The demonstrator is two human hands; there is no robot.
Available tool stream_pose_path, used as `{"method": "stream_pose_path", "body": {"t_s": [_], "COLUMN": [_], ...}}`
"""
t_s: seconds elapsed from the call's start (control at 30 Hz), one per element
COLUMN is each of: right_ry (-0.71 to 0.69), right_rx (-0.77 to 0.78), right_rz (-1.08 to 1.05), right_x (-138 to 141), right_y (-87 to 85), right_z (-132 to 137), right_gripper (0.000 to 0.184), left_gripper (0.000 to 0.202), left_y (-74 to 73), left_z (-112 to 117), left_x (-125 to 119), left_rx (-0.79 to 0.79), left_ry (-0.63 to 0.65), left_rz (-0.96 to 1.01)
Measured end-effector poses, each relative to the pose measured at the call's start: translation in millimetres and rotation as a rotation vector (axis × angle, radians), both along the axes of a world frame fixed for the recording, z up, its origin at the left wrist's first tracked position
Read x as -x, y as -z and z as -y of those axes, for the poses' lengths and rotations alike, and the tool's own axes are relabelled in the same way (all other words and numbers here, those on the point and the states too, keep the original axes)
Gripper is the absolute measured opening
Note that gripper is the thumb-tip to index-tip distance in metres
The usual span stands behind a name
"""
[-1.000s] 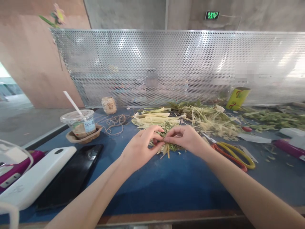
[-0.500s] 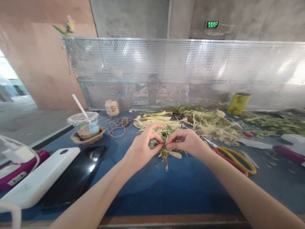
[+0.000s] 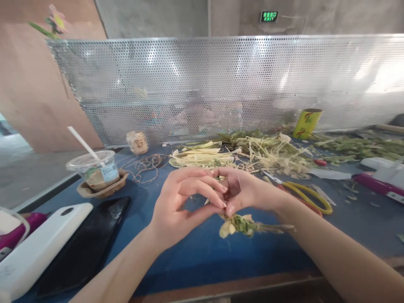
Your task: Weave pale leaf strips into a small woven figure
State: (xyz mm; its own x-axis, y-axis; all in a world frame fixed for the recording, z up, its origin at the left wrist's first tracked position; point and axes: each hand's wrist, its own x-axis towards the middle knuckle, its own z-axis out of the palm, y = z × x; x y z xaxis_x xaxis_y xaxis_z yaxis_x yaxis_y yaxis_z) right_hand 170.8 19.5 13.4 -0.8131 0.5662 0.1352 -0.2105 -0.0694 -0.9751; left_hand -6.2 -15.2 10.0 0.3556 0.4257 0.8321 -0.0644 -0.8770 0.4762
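My left hand (image 3: 181, 204) and my right hand (image 3: 244, 191) meet above the blue tabletop (image 3: 202, 252), fingertips pinched together on a small bundle of green and pale leaf strips (image 3: 243, 225). The bundle hangs below my right hand, its stem end pointing right. Both hands have their fingers curled round it. Behind my hands lies a pile of pale yellow leaf strips (image 3: 202, 155).
Yellow-and-red scissors (image 3: 307, 198) lie to the right. A lidded plastic cup with a straw (image 3: 96, 170), a coil of twine (image 3: 147, 162) and a twine roll (image 3: 137, 142) stand at the left. A black phone (image 3: 88, 244) and a white case (image 3: 38, 248) lie near left. A perforated metal screen (image 3: 221, 84) runs behind.
My hands have lifted the leaf bundle off the pile and brought it nearer to me; it now hangs below my right hand, turned sideways.
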Motion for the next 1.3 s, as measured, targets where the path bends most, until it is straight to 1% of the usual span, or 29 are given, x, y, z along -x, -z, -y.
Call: {"method": "stream_pose_path", "body": {"t_s": [0.1, 0.2, 0.3, 0.37, 0.47, 0.53, 0.63, 0.73, 0.8, 0.83, 0.9, 0.93, 0.97, 1.0, 1.07, 1.1, 1.13, 1.2, 1.23, 1.3], "right_ry": [-0.097, -0.161, -0.214, -0.229, -0.221, -0.190, -0.060, 0.057, 0.085, 0.091, 0.093, 0.089, 0.083, 0.080, 0.082, 0.086, 0.091, 0.097, 0.104, 0.118], "right_rx": [0.083, 0.123, 0.165, 0.177, 0.164, 0.136, 0.052, -0.028, -0.053, -0.060, -0.072, -0.076, -0.078, -0.079, -0.084, -0.092, -0.103, -0.128, -0.139, -0.156], "right_rz": [-0.012, -0.049, -0.075, -0.080, -0.068, -0.049, -0.033, 0.008, 0.043, 0.059, 0.082, 0.091, 0.096, 0.098, 0.103, 0.105, 0.105, 0.101, 0.094, 0.082], "right_x": [2.1, 3.7, 4.1, 3.6, 1.2, -1.1, -4.8, -7.1, -7.7, -7.7, -7.5, -7.4, -7.4, -7.4, -7.5, -7.6, -7.6, -7.2, -6.8, -5.6], "right_y": [0.0, 1.7, 3.4, 2.8, -1.1, -4.7, -9.3, -11.2, -11.0, -10.7, -10.1, -10.0, -10.1, -10.5, -11.6, -12.2, -12.8, -13.6, -13.7, -13.1], "right_z": [1.5, 2.5, 3.5, 4.2, 5.3, 5.9, 6.7, 7.5, 7.8, 7.8, 7.6, 7.4, 7.1, 7.0, 7.1, 7.5, 8.2, 9.8, 10.6, 11.8], "right_gripper": [0.057, 0.057, 0.060, 0.060, 0.060, 0.061, 0.056, 0.047, 0.042, 0.042, 0.043, 0.044, 0.044, 0.044, 0.045, 0.045, 0.046, 0.048, 0.048, 0.047], "left_gripper": [0.057, 0.067, 0.075, 0.077, 0.080, 0.081, 0.082, 0.078, 0.077, 0.073, 0.050, 0.032, 0.029, 0.031, 0.030, 0.027, 0.036, 0.068, 0.075, 0.075], "left_y": [-0.6, -0.2, 1.0, 1.5, 0.8, -0.5, -3.5, -7.4, -10.9, -13.0, -17.5, -19.6, -21.3, -22.4, -22.0, -20.5, -18.3, -12.8, -10.0, -5.8], "left_z": [5.7, 8.7, 11.1, 13.0, 14.8, 14.8, 13.4, 12.8, 14.1, 15.3, 18.0, 19.2, 20.0, 20.4, 19.4, 18.1, 16.4, 12.5, 10.6, 7.6], "left_x": [-3.2, -3.8, -3.0, -2.6, -2.1, -1.2, 0.9, 2.5, 3.0, 3.1, 3.2, 3.1, 3.0, 2.7, 2.1, 1.8, 1.8, 2.1, 2.4, 2.9], "left_rx": [0.031, 0.055, 0.044, 0.027, 0.014, 0.011, -0.020, -0.085, -0.124, -0.132, -0.106, -0.058, -0.002, 0.023, -0.010, -0.054, -0.105, -0.164, -0.164, -0.112], "left_ry": [0.080, 0.133, 0.127, 0.109, 0.077, 0.037, -0.044, -0.073, -0.065, -0.063, -0.063, -0.063, -0.060, -0.069, -0.077, -0.076, -0.066, -0.070, -0.087, -0.141], "left_rz": [0.026, 0.037, 0.045, 0.044, 0.035, 0.025, 0.025, 0.004, -0.029, -0.055, -0.144, -0.209, -0.280, -0.308, -0.278, -0.239, -0.200, -0.150, -0.149, -0.150]}}
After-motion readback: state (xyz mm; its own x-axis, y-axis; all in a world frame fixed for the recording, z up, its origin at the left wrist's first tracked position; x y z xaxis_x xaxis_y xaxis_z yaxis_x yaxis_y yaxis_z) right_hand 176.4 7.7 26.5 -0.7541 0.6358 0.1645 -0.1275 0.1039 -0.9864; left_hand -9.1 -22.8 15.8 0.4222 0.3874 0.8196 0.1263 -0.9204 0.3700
